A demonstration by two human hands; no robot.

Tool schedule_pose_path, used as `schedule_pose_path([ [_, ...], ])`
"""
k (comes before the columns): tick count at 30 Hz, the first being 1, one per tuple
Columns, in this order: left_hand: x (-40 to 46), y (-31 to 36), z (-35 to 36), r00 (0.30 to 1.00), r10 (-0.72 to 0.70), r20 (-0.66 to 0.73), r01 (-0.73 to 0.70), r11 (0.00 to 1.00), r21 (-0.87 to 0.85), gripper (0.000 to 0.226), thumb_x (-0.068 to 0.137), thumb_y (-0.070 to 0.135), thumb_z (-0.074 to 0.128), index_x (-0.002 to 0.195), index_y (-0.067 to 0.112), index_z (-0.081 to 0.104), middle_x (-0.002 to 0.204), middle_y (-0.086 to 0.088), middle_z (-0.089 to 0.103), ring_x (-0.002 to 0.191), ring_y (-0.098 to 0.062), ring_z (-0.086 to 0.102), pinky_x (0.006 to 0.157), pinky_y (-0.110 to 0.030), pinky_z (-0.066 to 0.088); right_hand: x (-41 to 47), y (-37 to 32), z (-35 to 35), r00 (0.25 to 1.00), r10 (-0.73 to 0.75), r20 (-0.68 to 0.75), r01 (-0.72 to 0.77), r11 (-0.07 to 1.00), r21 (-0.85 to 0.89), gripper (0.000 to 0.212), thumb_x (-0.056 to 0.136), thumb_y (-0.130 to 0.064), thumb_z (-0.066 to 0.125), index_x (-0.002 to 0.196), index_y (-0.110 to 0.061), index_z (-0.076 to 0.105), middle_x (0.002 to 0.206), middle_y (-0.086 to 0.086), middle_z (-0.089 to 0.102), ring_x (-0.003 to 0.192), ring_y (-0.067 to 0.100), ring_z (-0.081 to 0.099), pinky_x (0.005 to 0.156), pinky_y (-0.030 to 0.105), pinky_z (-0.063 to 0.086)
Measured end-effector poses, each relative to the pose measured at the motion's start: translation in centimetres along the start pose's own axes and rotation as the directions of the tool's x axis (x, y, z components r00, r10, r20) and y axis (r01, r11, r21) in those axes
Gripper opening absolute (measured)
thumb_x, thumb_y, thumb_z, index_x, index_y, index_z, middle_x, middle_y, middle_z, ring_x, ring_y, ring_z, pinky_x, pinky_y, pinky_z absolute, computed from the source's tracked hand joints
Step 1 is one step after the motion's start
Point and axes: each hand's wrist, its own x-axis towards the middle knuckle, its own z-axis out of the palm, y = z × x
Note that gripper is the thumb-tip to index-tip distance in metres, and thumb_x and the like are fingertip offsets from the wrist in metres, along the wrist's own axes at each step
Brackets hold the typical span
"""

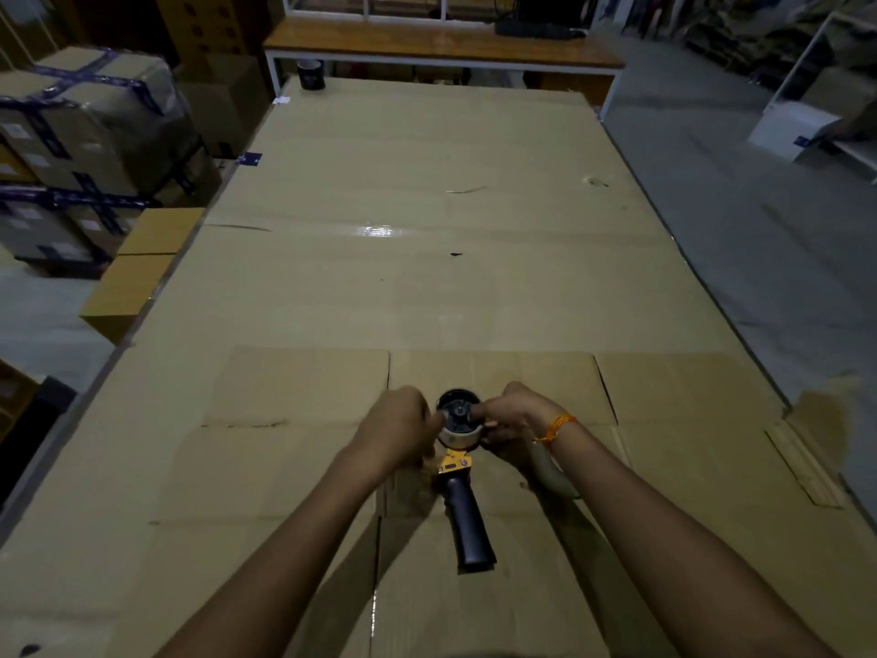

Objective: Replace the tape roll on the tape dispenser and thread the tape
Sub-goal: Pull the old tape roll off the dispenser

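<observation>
Handle [470,524]: nearest the person, black, lay flat on the worktop [427,287], pointing back toward the body.
Dispenser [456,460]: its long axis ran near to far, handle close in, yellow frame next, hub end farthest.
Roll [458,432]: a pale, thin-looking roll sat on the black hub at the far end; whether it was the spent one or the new one could not be told.
Left hand [396,427]: curled, fingertips closed against the roll's left edge.
Right hand [510,417]: curled, pinching at the hub centre and the roll's right side; orange wrist thread showing.
Key relation: the roll lay between the two hands, both about equally near, each touching it.
Spare roll [312,73]: a dark one stood upright at the worktop's far edge, well apart.
Boxes [95,116]: taped and closed, stacked at the left; contents hidden.
</observation>
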Motion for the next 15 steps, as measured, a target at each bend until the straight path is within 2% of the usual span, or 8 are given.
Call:
schedule_pose_path([
  [2, 3.0, 0.2, -1.0, 0.992, 0.074, -0.104, -0.064, 0.993, 0.102, 0.044, 0.104, 0.038, 0.062, 0.091, -0.001, 0.077, 0.089, -0.019, 0.081, 0.087, -0.035, 0.077, 0.078, -0.044, 0.062, 0.0, 0.0, 0.2, 1.000, -0.005, -0.011, 0.005, 1.000, 0.016, 0.028, 0.093, -0.007, 0.080, 0.091, 0.000, 0.053, 0.110, 0.021, 0.070, 0.095, 0.034, 0.076, 0.058, 0.034, 0.067],
  [4, 5.2, 0.6, -1.4, 0.987, 0.135, -0.082, -0.118, 0.976, 0.181, 0.039, 0.106, 0.039, 0.060, 0.105, 0.003, 0.075, 0.103, -0.018, 0.079, 0.099, -0.037, 0.074, 0.084, -0.044, 0.061, 0.0, 0.1, 0.1, 1.000, -0.007, -0.012, 0.008, 0.999, 0.042, 0.028, 0.093, -0.007, 0.081, 0.092, -0.001, 0.053, 0.117, 0.022, 0.070, 0.104, 0.036, 0.077, 0.076, 0.039, 0.069],
  [5, 6.2, 0.8, -1.4, 0.987, 0.156, -0.047, -0.141, 0.962, 0.234, 0.040, 0.107, 0.040, 0.058, 0.109, 0.004, 0.075, 0.106, -0.018, 0.079, 0.102, -0.037, 0.072, 0.086, -0.045, 0.060, -0.1, 0.1, 0.1, 1.000, -0.010, -0.006, 0.011, 0.999, 0.051, 0.027, 0.093, -0.007, 0.081, 0.092, -0.001, 0.055, 0.117, 0.022, 0.071, 0.105, 0.037, 0.077, 0.079, 0.041, 0.069],
  [8, 8.7, 1.0, -1.1, 0.979, 0.140, 0.149, -0.185, 0.915, 0.358, 0.046, 0.108, 0.046, 0.054, 0.106, 0.005, 0.076, 0.105, -0.017, 0.078, 0.102, -0.037, 0.072, 0.091, -0.045, 0.055, -0.3, 0.5, -0.2, 1.000, -0.009, 0.016, 0.008, 0.996, 0.094, 0.022, 0.093, -0.006, 0.080, 0.091, 0.002, 0.059, 0.107, 0.021, 0.070, 0.098, 0.034, 0.075, 0.070, 0.038, 0.069],
  [11, 10.3, 1.3, -1.1, 0.928, 0.064, 0.366, -0.188, 0.930, 0.315, 0.047, 0.108, 0.046, 0.056, 0.118, 0.005, 0.077, 0.107, -0.013, 0.076, 0.098, -0.032, 0.070, 0.087, -0.042, 0.055, -0.1, 0.9, -0.2, 0.999, -0.002, 0.033, -0.003, 0.990, 0.139, 0.030, 0.090, -0.008, 0.081, 0.109, 0.008, 0.064, 0.107, 0.021, 0.071, 0.092, 0.032, 0.074, 0.081, 0.042, 0.069],
  [13, 10.9, 1.2, -0.9, 0.900, 0.025, 0.435, -0.174, 0.936, 0.306, 0.044, 0.108, 0.041, 0.059, 0.119, 0.001, 0.075, 0.101, -0.012, 0.070, 0.089, -0.029, 0.062, 0.079, -0.039, 0.050, -0.2, 0.9, -0.1, 1.000, -0.002, 0.030, -0.003, 0.990, 0.138, 0.042, 0.090, -0.011, 0.082, 0.121, 0.010, 0.063, 0.108, 0.019, 0.072, 0.087, 0.028, 0.075, 0.066, 0.032, 0.068],
  [15, 11.4, 1.0, -0.7, 0.887, 0.008, 0.461, -0.163, 0.941, 0.298, 0.039, 0.107, 0.035, 0.061, 0.120, 0.001, 0.075, 0.099, -0.010, 0.068, 0.088, -0.027, 0.059, 0.079, -0.039, 0.048, -0.5, 0.9, -0.2, 1.000, 0.005, 0.023, -0.008, 0.990, 0.140, 0.037, 0.091, -0.012, 0.082, 0.116, 0.008, 0.064, 0.104, 0.018, 0.072, 0.078, 0.025, 0.073, 0.048, 0.022, 0.058],
])
